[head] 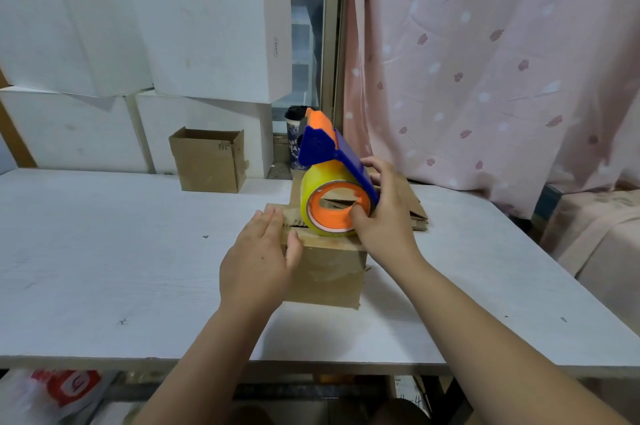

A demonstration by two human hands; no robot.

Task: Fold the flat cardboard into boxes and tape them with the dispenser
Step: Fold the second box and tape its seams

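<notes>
A small brown cardboard box (329,272) stands on the white table (104,251), its top flaps folded shut. On its top rests a blue and orange tape dispenser (332,182) carrying a yellowish tape roll. My right hand (381,216) grips the dispenser from the right, thumb inside the orange core. My left hand (259,258) lies flat with straight fingers on the box's top left edge, thumb down the front face. Flat cardboard (412,206) lies behind the box, under the dispenser and my right hand.
An open-topped brown box (207,161) stands at the table's back. White cartons (156,43) are stacked behind it. A dark cup (294,140) stands by the window frame. A pink curtain (485,61) hangs at the right. A red and white bag (62,390) lies below the table.
</notes>
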